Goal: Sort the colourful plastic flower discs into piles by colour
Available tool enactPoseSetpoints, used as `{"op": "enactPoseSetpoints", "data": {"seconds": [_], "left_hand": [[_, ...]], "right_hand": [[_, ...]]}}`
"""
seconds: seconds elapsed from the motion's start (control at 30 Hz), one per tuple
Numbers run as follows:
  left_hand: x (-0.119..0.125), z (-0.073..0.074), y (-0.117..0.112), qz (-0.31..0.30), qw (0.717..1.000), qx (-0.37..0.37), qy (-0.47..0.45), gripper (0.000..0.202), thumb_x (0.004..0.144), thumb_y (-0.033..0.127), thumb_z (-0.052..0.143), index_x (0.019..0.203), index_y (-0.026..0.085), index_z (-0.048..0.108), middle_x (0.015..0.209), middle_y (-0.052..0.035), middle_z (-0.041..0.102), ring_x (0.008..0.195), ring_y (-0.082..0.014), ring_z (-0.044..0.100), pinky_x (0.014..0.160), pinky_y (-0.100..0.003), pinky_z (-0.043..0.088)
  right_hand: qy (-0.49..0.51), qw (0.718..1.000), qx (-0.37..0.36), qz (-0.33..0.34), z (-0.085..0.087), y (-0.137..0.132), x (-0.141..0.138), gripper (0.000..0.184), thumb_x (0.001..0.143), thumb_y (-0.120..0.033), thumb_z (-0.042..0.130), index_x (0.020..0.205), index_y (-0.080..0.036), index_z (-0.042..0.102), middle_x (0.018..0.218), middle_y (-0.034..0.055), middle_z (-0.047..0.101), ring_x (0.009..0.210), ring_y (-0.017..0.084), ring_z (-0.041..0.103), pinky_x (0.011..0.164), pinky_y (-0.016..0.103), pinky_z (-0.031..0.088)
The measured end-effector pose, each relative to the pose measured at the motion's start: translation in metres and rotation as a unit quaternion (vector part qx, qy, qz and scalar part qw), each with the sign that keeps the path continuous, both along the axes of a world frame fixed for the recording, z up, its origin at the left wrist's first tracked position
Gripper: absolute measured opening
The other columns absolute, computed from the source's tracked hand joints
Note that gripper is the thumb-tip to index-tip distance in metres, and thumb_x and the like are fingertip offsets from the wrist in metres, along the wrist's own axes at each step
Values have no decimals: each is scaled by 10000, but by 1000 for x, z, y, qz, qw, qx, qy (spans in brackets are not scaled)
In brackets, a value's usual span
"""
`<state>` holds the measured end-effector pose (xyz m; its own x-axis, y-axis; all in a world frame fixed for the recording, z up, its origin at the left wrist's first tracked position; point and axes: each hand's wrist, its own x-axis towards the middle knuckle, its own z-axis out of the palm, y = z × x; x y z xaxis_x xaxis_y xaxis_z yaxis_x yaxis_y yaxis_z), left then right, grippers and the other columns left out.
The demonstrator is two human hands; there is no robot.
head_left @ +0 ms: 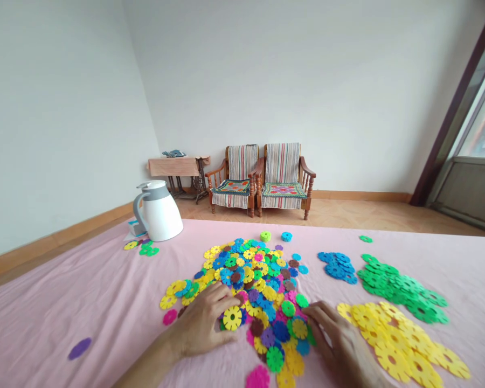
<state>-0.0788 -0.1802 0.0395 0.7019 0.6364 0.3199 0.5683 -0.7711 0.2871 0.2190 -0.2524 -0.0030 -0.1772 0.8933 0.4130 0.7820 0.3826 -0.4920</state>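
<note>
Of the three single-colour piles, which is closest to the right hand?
The yellow pile: it lies just beside the right hand, frontmost of the three. The green pile and blue pile lie farther back.

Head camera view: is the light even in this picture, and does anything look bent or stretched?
In the head view, light is soft, without hard shadows around the heap of notched plastic discs; also there, the door glass is bright at the right edge; in the same head view, the dark door frame leans and the lone purple disc looks like a slanted oval, probably wide-angle distortion.
</note>
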Motion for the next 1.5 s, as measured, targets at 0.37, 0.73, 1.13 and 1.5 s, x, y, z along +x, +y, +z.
{"op": "enactPoseSetpoints", "data": {"seconds": [0.37,0.73,1.13,1.5], "left_hand": [[11,-7,-5,7,999,34,-14,393,687,163,636,1067,263,622,998,-48,614,953,-220,573,874,-343,486],[76,-4,-41,-21,994,26,-103,632,716,152,613,1296,278,397,1161,-59,595,1078,-220,560,974,-340,450],[64,-13,-14,75,986,21,-147,246,827,210,548,1067,232,599,1047,-58,638,1011,-194,584,895,-324,486],[-32,-5,60,272,953,-30,-134,203,758,310,493,817,191,646,834,-23,682,744,-176,624,683,-267,482]], "right_hand": [[-12,999,41,-8,-1,-2,-6,263,932,-244,335,865,-213,588,831,47,608,764,134,597,709,234,482],[388,913,-122,34,14,-13,-46,320,861,-478,471,827,-170,550,696,3,575,604,108,557,537,203,440],[229,961,-18,-153,49,-8,65,266,788,-437,518,813,-186,604,736,40,677,675,174,626,622,257,484],[30,981,-8,-194,22,-7,102,249,818,-393,438,826,-221,617,798,42,670,675,181,623,616,283,470]]}}
